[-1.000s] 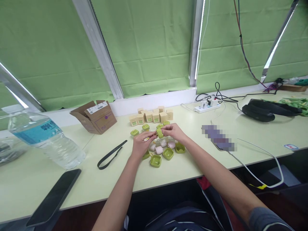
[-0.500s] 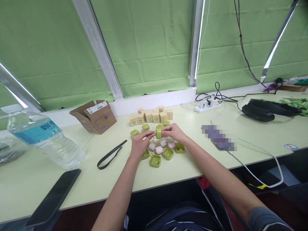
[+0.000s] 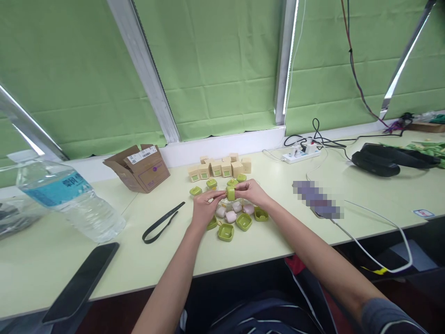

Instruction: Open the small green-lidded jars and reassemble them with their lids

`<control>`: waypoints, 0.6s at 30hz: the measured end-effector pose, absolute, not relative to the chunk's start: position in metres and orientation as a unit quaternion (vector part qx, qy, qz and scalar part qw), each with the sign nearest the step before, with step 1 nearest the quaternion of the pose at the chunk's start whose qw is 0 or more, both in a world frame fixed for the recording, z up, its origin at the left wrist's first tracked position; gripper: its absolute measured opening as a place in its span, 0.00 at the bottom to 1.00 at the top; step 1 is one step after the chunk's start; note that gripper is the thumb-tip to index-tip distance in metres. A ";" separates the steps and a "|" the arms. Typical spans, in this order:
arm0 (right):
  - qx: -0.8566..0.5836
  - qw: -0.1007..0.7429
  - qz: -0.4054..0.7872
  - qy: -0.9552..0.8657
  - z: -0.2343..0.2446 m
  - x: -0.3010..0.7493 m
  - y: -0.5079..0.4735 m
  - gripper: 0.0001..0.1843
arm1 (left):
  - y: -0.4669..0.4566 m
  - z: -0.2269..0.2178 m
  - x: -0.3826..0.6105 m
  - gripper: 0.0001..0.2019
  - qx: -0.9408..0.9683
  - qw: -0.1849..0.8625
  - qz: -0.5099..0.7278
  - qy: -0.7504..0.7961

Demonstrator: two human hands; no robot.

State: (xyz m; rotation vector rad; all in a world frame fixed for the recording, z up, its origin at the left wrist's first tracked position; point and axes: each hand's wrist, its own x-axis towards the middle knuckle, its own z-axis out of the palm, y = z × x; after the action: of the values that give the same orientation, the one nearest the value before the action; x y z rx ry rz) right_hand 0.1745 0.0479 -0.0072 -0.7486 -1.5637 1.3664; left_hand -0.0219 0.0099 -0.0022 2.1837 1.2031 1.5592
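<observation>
Between my two hands, just above the table, is a small green rounded-square case (image 3: 231, 193). My right hand (image 3: 251, 191) pinches its right side. Fingers of my left hand (image 3: 206, 205) close on its left side, where a small loop or tab seems to be. Below lie several pale pink rounded pieces (image 3: 231, 216) and several open green case halves (image 3: 225, 232), their hollows facing up. Behind my hands stand several closed green cases (image 3: 195, 190). Farther back is a cluster of small beige boxes (image 3: 216, 169) with green squares on some fronts.
At the left are an open cardboard box (image 3: 141, 168), a large water bottle (image 3: 74, 199), a black strap (image 3: 160, 226) and a dark phone (image 3: 81, 282) by the table's edge. To the right lie a pixelated phone (image 3: 318, 199) on a white cable, a power strip (image 3: 301, 155) and a black pouch (image 3: 375, 160).
The view has shifted slightly. My hands keep their hold on the green case, and nothing on the table has visibly moved.
</observation>
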 end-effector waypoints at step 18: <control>-0.305 0.457 0.553 -0.626 -0.005 0.179 0.049 0.22 | 0.016 -0.006 -0.025 0.06 0.717 0.138 0.541 0.418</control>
State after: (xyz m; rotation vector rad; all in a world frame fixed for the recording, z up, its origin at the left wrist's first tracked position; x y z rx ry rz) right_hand 0.1785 0.0494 -0.0053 -0.7516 -1.5435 1.3642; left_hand -0.0251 0.0156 -0.0063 2.0742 1.2078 1.5645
